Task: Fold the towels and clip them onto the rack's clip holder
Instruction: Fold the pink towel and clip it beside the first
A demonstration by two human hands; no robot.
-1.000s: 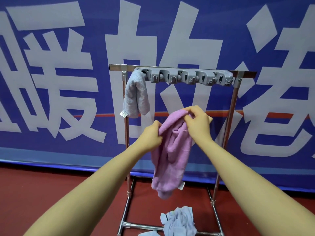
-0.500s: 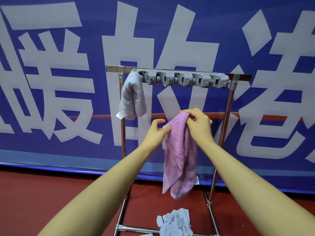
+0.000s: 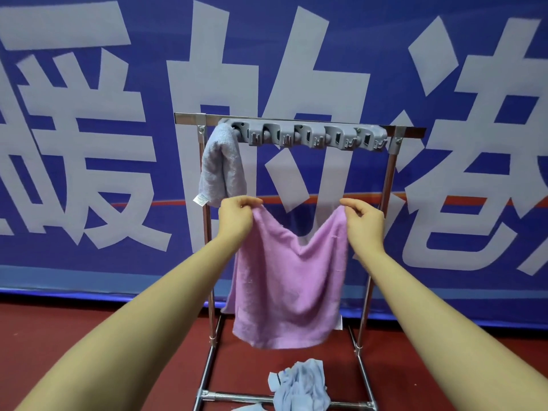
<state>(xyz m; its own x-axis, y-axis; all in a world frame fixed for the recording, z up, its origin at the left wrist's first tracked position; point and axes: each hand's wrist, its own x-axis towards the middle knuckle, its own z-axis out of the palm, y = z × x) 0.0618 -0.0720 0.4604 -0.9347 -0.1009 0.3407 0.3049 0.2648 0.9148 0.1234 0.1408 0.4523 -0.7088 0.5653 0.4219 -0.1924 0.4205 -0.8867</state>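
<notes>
Presently: pink towel [image 3: 289, 280] held spread at frame centre, before the rack [image 3: 391, 185].
Left of centre, a grey towel [image 3: 222, 167] hangs folded from the clip holder [image 3: 308, 137]; left hand [image 3: 237, 216] and right hand [image 3: 363, 222] each pinch a top corner, evidently to square it for folding. Its top edge runs left-right and sags between them; the body hangs downward. Blue cloths [image 3: 301, 388] lie bottom centre.

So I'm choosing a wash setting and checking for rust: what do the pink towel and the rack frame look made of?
The pink towel looks like soft terry or microfibre cloth: matte, fuzzy nap, limp drape between the left hand and right hand. The fibre can't be told. The rack frame looks like polished or chromed metal tube: silvery, with bright reflective streaks. No rust shows.
</notes>
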